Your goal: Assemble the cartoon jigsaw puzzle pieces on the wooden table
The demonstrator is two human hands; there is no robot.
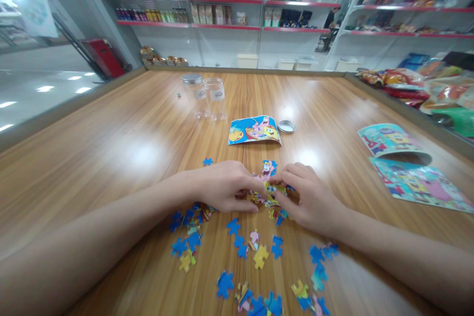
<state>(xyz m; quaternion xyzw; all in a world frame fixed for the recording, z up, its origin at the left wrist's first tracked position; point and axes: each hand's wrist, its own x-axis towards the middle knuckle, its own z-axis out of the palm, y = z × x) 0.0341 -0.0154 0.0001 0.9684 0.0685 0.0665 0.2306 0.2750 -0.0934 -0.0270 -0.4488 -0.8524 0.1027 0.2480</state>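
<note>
A partly joined jigsaw puzzle (267, 172) lies flat on the table between my hands, with pink and yellow cartoon figures on it. My left hand (227, 187) reaches over its left side, index finger stretched onto the pieces and thumb held apart below. At the right edge, my right hand (305, 195) has its index finger and thumb around a yellow puzzle piece (272, 191), the other fingers curled. Both hands partly cover the joined pieces. Loose puzzle pieces, including a yellow one (261, 256) and a blue one (224, 284), lie scattered nearer to me.
Beyond the hands lies a curled picture sheet (255, 130) beside a silver lid (287, 126). Two clear jars, one lidded (196, 96) and one uncovered (217, 98), stand farther back. Other picture sheets (422, 182) are at right, near packaged snacks (400, 84). Stocked shelves line the wall.
</note>
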